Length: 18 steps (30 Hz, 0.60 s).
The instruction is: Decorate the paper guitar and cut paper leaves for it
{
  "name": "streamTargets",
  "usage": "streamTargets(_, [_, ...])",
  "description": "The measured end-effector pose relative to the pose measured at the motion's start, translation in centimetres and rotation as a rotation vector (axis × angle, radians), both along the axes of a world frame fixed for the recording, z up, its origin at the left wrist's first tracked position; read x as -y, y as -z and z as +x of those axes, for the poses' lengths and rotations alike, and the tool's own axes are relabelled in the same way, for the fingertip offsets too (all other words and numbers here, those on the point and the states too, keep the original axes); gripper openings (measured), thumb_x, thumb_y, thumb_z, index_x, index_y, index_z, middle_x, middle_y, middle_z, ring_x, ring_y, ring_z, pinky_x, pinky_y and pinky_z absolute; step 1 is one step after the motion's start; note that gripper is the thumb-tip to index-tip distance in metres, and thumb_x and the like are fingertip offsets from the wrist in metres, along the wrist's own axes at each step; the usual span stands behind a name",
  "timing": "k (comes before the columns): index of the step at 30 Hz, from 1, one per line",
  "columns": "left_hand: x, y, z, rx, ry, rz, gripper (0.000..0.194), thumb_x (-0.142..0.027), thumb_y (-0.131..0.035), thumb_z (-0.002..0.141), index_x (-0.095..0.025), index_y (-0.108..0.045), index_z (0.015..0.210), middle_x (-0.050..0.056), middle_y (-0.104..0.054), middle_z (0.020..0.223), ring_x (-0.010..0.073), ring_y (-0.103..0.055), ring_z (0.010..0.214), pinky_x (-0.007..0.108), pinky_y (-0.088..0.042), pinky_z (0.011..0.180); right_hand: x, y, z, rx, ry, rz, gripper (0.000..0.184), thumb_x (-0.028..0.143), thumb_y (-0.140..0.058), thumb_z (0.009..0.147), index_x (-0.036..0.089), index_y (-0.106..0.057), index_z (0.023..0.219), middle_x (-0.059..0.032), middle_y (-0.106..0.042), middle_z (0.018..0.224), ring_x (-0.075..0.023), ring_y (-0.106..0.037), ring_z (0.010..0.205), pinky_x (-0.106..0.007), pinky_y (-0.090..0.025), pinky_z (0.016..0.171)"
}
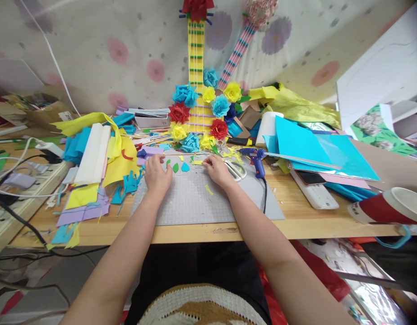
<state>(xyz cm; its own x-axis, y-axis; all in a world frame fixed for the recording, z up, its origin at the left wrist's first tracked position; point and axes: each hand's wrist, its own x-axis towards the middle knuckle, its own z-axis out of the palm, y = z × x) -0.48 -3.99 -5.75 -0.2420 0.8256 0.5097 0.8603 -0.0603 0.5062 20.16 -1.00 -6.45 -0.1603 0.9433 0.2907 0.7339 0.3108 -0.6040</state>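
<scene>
Over the left part of the grey cutting mat [195,207] is my left hand [157,175], its thumb spread away from bent fingers, with nothing visible held. My right hand [217,169] has its fingertips pinched together at the mat's far side; whatever is in them is too small to make out. A yellow paper scrap [197,162] lies just left of those fingertips. Between the hands lie a green paper leaf [175,168] and a blue paper heart [185,167]. White-handled scissors [240,170] rest beside my right hand, and a blue glue gun [257,161] is farther right.
A yellow paper guitar [196,54] with paper flowers stands against the wall, a pink one [237,54] beside it. Crepe paper [93,153] is piled left, near a power strip [29,198]. Blue sheets [303,140], a white phone [315,192] and a paper cup [381,205] are right.
</scene>
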Motion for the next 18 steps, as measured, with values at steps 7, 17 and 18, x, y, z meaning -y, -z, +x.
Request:
streamTargets(7, [0.32,0.24,0.79,0.001,0.143,0.096,0.015,-0.016,-0.052,0.072,-0.02,-0.047,0.086,0.006,-0.054,0.087,0.0205,-0.048,0.086,0.035,-0.038,0.079,-0.21,0.86,0.04,0.099,-0.129,-0.004,0.01,0.022,-0.053,0.079,0.016,-0.061,0.076,-0.0045,-0.057,0.083,-0.0166,-0.05,0.083,-0.029,-0.038,0.079])
streamTargets(17, [0.33,0.13,0.95,0.146,0.095,0.036,0.017,-0.029,-0.045,0.081,-0.022,-0.036,0.068,0.0,-0.048,0.067,0.0156,-0.047,0.069,0.028,-0.036,0.065,-0.69,0.59,0.86,0.133,0.006,-0.029,0.017,0.017,-0.05,0.079,0.018,-0.064,0.088,-0.006,-0.058,0.09,-0.019,-0.05,0.092,-0.03,-0.038,0.081])
streamTargets(18, [0.34,0.14,1.0,0.157,0.094,0.032,0.015,-0.029,-0.045,0.081,-0.021,-0.038,0.071,0.001,-0.049,0.069,0.0157,-0.048,0.069,0.028,-0.037,0.066,-0.76,0.59,0.79,0.152,0.002,-0.036,0.017,0.017,-0.05,0.079,0.019,-0.064,0.087,-0.006,-0.058,0.089,-0.0192,-0.05,0.092,-0.03,-0.038,0.081])
